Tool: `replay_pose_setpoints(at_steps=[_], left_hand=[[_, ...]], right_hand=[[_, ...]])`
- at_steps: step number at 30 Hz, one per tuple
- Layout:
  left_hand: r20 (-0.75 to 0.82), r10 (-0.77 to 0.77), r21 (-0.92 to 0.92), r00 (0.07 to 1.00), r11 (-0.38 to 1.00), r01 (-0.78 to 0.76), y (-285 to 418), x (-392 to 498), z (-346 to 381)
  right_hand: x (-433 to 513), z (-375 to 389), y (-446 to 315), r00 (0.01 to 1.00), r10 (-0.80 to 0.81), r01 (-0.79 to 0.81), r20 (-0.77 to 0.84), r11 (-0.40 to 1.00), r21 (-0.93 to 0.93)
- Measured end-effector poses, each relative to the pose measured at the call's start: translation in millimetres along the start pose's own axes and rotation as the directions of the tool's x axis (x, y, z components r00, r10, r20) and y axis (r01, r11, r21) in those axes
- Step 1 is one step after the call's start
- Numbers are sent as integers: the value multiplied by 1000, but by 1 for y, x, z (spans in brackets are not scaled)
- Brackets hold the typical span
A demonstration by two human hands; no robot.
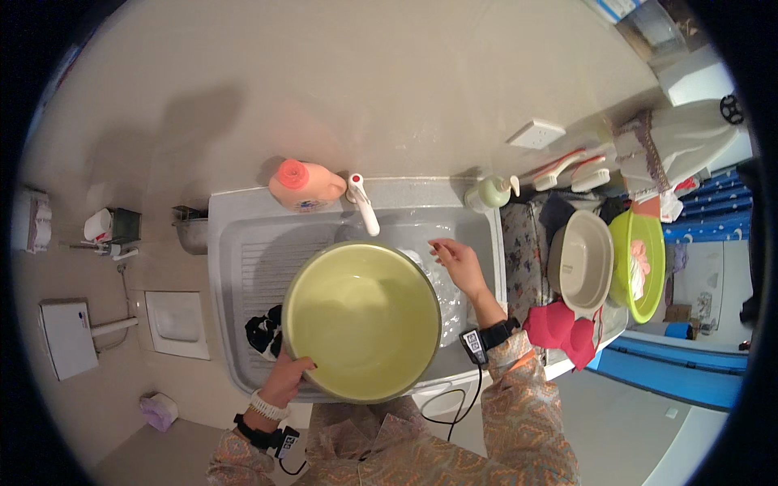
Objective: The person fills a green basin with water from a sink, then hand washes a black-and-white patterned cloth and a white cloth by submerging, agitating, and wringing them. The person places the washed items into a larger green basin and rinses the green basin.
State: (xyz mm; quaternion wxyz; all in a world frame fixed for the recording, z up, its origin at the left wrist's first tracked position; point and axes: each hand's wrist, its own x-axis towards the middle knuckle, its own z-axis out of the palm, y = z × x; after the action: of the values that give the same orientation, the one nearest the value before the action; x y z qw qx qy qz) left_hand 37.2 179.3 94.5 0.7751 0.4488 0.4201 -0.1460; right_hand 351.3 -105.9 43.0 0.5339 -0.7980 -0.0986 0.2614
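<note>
A large yellow-green basin (pixel 364 328) is over the grey laundry sink (pixel 228 273), its inside turned up towards me. My left hand (pixel 287 376) grips the near-left part of its rim, thumb on the inner side. To the right of the basin, my right hand (pixel 457 262) hovers over the sink's bowl with nothing in it, fingers apart and bent. Rippled water (pixel 450 304) shows in the bowl below it. A wet-looking black-and-white cloth (pixel 265 331) lies on the ribbed washboard side, partly hidden by the basin. The white faucet (pixel 364 209) points towards the basin's far rim.
On the sink's back ledge stand a pink detergent jug (pixel 304 185) and a green pump bottle (pixel 488 194). At right are a beige tub (pixel 581 261), a lime-green basin (pixel 653 267) with clothes, and a red bra (pixel 559 331). A black cable (pixel 465 401) hangs from my right wrist.
</note>
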Motion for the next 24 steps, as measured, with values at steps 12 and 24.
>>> replay_pose_setpoints(at_steps=[12,24], left_hand=[[-10,9,-153,1000,988,-11,-24,70,28],[-43,-33,-323,999,946,17,-53,83,29]], right_hand=[[143,90,-94,909,-165,357,384,783,-510],[95,36,-30,907,-417,327,-52,779,-534]])
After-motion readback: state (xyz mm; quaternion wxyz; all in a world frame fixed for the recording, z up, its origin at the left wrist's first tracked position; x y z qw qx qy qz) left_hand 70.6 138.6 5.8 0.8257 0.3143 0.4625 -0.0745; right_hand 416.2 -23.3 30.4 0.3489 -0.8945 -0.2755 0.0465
